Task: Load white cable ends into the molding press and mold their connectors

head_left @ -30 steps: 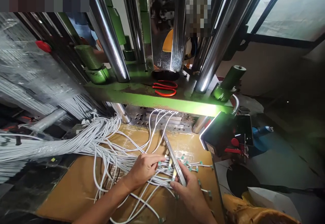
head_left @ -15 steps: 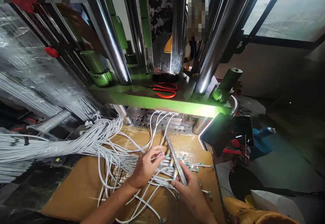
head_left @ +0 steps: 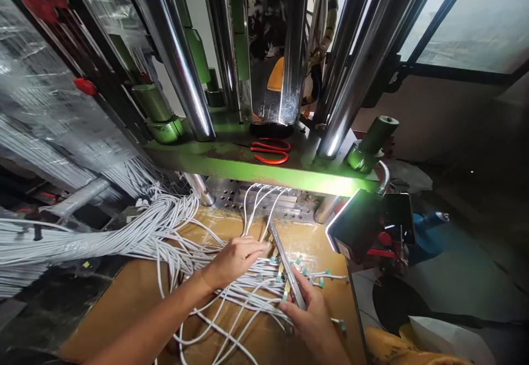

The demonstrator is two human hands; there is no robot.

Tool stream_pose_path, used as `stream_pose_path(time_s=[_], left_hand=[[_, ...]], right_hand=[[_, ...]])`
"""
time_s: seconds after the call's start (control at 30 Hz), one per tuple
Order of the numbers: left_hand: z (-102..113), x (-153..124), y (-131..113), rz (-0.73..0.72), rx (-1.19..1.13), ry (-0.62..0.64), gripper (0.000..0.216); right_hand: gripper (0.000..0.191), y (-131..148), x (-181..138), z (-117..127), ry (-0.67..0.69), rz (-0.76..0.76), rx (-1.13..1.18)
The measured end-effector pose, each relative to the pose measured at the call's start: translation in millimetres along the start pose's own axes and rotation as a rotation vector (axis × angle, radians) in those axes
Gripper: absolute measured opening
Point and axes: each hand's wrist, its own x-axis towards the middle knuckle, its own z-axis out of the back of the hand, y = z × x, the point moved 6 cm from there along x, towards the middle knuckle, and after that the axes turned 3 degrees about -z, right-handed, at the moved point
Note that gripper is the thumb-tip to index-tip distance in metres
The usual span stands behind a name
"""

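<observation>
My left hand (head_left: 235, 259) reaches over a tangle of white cables (head_left: 231, 293) on the brown board (head_left: 124, 304), its fingertips pinched on a cable end beside a long metal bar (head_left: 285, 263). My right hand (head_left: 306, 312) grips the near end of that bar, which lies slantwise towards the machine. Small teal-tipped connectors (head_left: 314, 278) lie scattered around the bar. Several cables run up from the bar into the mould (head_left: 264, 197) under the green press plate (head_left: 248, 164).
Red scissors (head_left: 269, 151) lie on the green plate between shiny steel columns (head_left: 182, 62). A thick bundle of white cables (head_left: 61, 241) comes in from the left. A black lamp box (head_left: 363, 224) stands at the right, with a blue object (head_left: 427, 227) behind it.
My left hand has shifted slightly up and toward the bar, fingers closing on a cable end. My right hand has stayed on the bar. The view has tilted a little.
</observation>
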Motion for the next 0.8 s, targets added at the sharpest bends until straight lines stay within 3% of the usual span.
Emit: stream_pose_path(time_s=[0.13,0.6,0.8], left_hand=[[-9.2,1.2,9.9,-0.115,0.052,0.025,0.026],[-15.5,-1.6,14.3,-0.106,0.051,-0.013,0.029],[-22.3,3.4,5.3,-0.102,0.079,-0.050,0.029]], right_hand=[[0.074,-10.1,4.9,1.7,0.013,0.008,0.024],[0.075,-13.6,5.5,5.6,0.016,0.012,-0.058],[0.077,0.4,-1.1,7.5,-0.057,0.016,-0.369]])
